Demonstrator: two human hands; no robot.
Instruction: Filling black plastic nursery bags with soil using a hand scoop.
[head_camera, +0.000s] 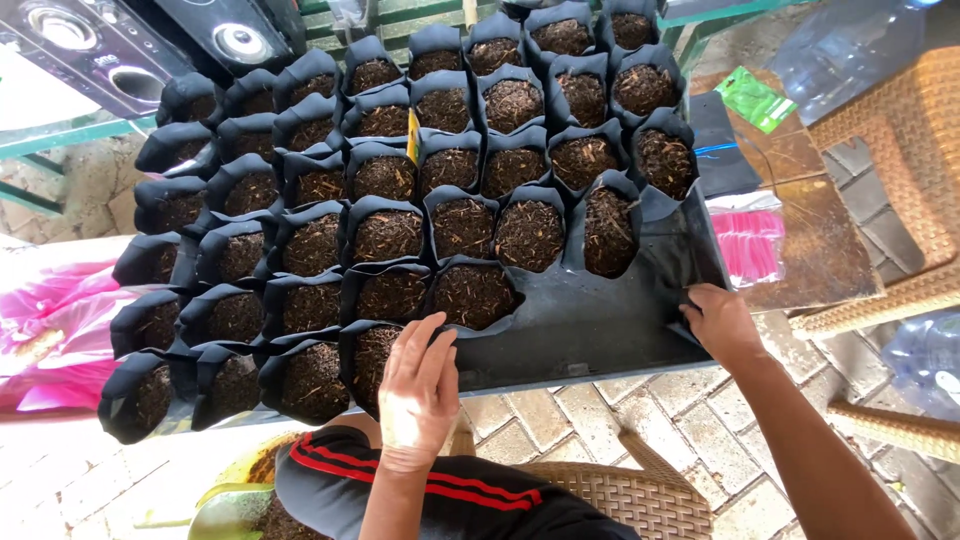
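Dozens of soil-filled black bags crowded the table. My left hand, fingers together, steadied the nearest bag while my right hand pinched the black liner sheet. Next, I judged, another filled bag belonged in that bare corner.

green packet far right | pink-filled clear bag beside tray

Across the middle of the frame, the grow bags are black and filled with dark brown soil, standing on a black sheet. At the left edge lies bright pink plastic; right of centre, a pink packet and, upper right, a green packet. At the bottom, black shorts carry red stripes above a tan woven chair.
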